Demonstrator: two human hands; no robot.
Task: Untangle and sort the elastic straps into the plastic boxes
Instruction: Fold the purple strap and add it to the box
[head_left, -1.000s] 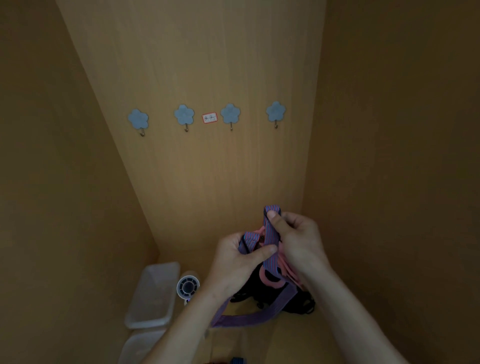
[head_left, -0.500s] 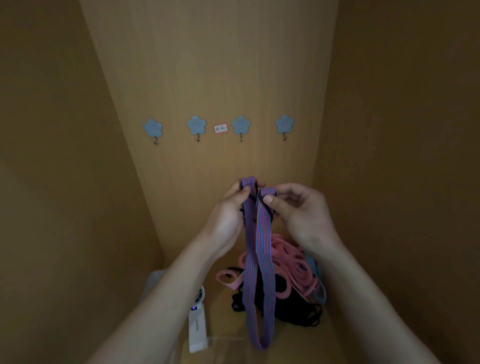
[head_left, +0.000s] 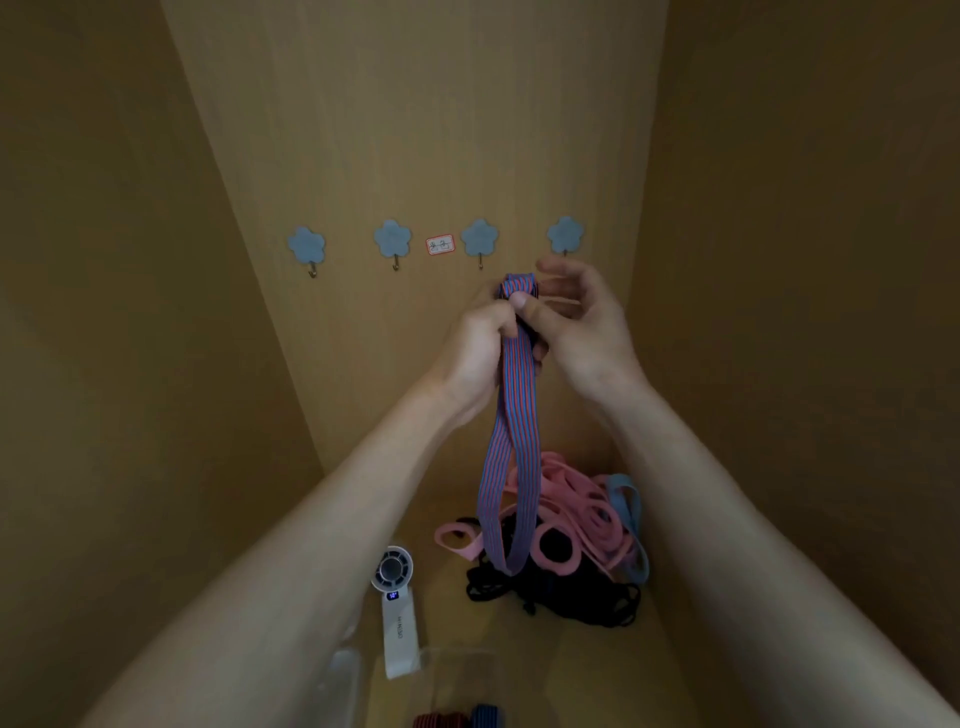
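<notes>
A purple strap with red stripes (head_left: 511, 467) hangs doubled in a long loop from both hands. My left hand (head_left: 478, 353) grips it near the top, fingers curled round it. My right hand (head_left: 576, 322) pinches the folded top end with its thumb, the other fingers spread loosely above. Below lies a tangled heap of pink straps (head_left: 576, 514), a light blue strap (head_left: 631, 499) and black straps (head_left: 561, 592) on the wooden floor. A clear plastic box (head_left: 457, 686) at the bottom edge holds a red roll (head_left: 441, 721) and a blue roll (head_left: 488, 717).
A white handheld fan (head_left: 397, 613) lies left of the heap. Wooden walls close in on the left, back and right. Several blue flower-shaped hooks (head_left: 392, 240) and a small red-edged label (head_left: 440, 245) sit on the back wall.
Both hands have risen and come together, lifting the striped strap higher. Its two top ends are now folded as one, and the hanging loop has left the floor.
</notes>
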